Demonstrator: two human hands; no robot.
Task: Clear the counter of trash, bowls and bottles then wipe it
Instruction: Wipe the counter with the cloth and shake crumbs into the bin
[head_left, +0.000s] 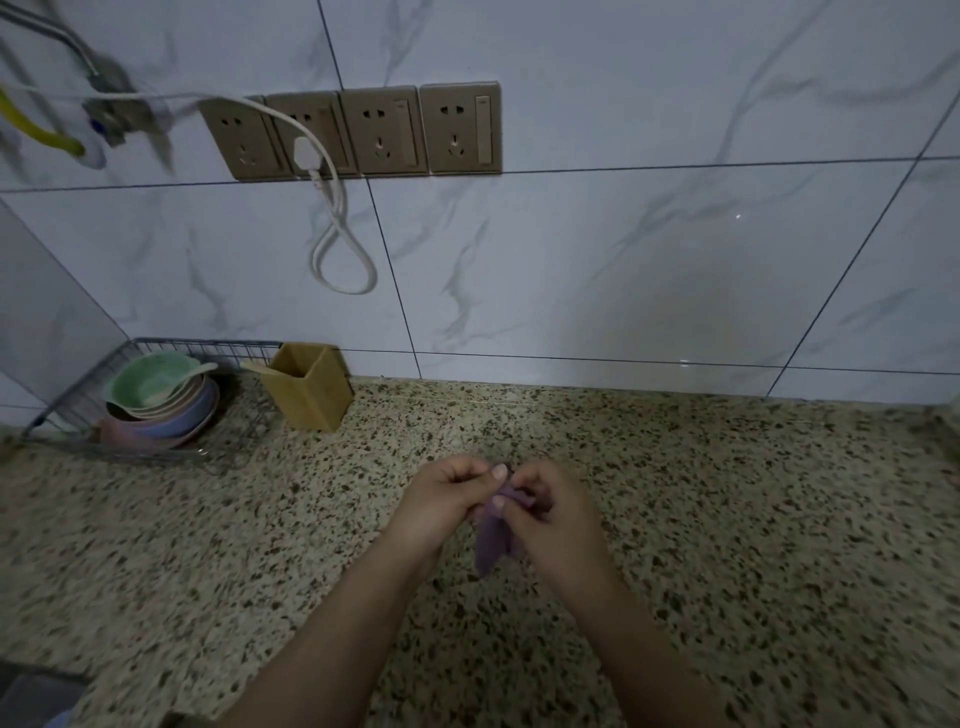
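Both my hands meet above the middle of the speckled granite counter (727, 519). Between them hangs a small purple cloth (491, 545), bunched at the top and dangling down. My left hand (447, 499) pinches its upper edge with thumb and fingers. My right hand (550, 514) grips the same bunched top from the other side. A stack of pastel bowls (161, 402), green on top with a spoon in it, sits in a wire rack (83, 384) at the far left.
A wooden utensil box (309, 387) stands beside the rack against the tiled wall. Above are several wall sockets (384, 130) with a white plug and looped cord (343, 244). A glass panel (47, 312) leans at the left.
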